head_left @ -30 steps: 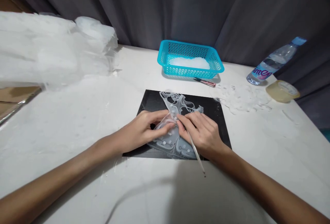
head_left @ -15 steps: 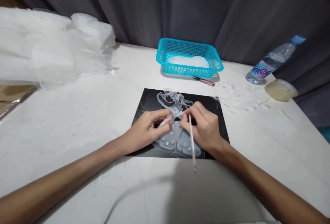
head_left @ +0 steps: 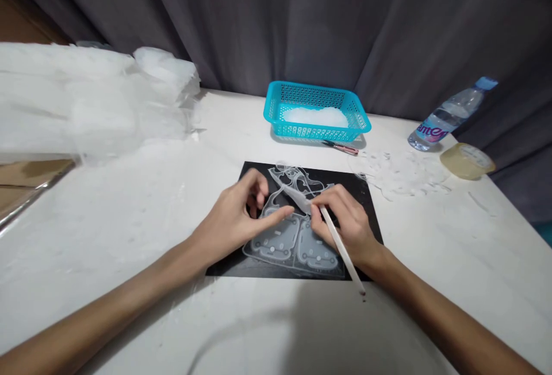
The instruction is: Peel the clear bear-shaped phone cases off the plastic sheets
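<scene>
My right hand (head_left: 345, 219) is closed around a slim white stick-like tool (head_left: 342, 248), whose lower end points toward the table's front edge. Its fingertips also meet a whitish translucent strip (head_left: 297, 195); whether they pinch it I cannot tell. My left hand (head_left: 241, 211) is open, thumb stretched out and fingers loosely curled, with nothing visible in it. Under both hands lies a clear plastic sheet (head_left: 297, 243) with rounded grey-white shapes, on a black mat (head_left: 228, 266). Thin curly clear offcuts (head_left: 304, 176) sit at the mat's back edge.
A blue basket (head_left: 321, 132) holding white translucent pieces stands at the back, a cutter knife (head_left: 340, 148) before it. To the right are white scraps (head_left: 401, 173), a tape roll (head_left: 468, 162) and a water bottle (head_left: 444, 119). White plastic bundles (head_left: 99, 104) fill the left.
My left hand has let go of the translucent piece and opened, shifting left. The tool's lower end has swung to the right. The whole scene sits slightly lower in view.
</scene>
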### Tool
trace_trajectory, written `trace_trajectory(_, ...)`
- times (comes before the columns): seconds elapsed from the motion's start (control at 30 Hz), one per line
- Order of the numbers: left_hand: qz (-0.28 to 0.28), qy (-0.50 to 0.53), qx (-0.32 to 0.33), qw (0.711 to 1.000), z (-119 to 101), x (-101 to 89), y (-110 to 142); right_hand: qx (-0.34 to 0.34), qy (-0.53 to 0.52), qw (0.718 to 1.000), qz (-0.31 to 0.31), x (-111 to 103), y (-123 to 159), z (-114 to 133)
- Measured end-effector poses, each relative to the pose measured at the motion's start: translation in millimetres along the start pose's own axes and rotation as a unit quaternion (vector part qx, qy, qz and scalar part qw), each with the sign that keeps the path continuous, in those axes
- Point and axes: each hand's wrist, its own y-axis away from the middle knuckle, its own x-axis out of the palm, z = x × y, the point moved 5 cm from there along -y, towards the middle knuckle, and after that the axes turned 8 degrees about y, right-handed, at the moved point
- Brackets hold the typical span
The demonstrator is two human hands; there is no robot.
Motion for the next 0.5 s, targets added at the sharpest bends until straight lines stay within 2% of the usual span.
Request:
trace_trajectory(0.03, -0.040, -0.050, 0.057, 0.996, -6, -3.7, 1, -0.033, 0.015, 0.999, 0.002, 1, 0, 5)
trace_trajectory(0.07, -0.055, -0.094, 0.116, 0.987, -12, -4.4, 3, -0.065, 0.030, 0.997, 0.006, 2, 1, 9)
trace_trajectory(0.1, -0.045, -0.126, 0.168, 0.977, -17, -2.5, 5, -0.091, 0.044, 0.995, 0.008, 3, 1, 14)
trace_trajectory(0.17, 0.016, -0.147, 0.229, 0.962, -23, 4.4, 8, -0.112, 0.061, 0.992, 0.005, 3, 2, 19)
trace_trajectory(0.23, 0.054, -0.136, 0.239, 0.960, -23, 6.8, 9, -0.095, 0.062, 0.993, -0.007, 2, 3, 18)
trace_trajectory(0.3, 0.054, -0.109, 0.235, 0.964, -21, 4.4, 9, -0.051, 0.051, 0.997, -0.014, 0, 3, 12)
trace_trajectory(0.4, 0.050, -0.073, 0.228, 0.970, -19, 0.7, 9, 0.015, 0.027, 0.999, 0.014, 5, 4, 2)
trace_trajectory(0.5, 0.068, -0.060, 0.210, 0.973, -18, 3.2, 10, 0.030, 0.014, 0.998, 0.044, 11, 5, -2)
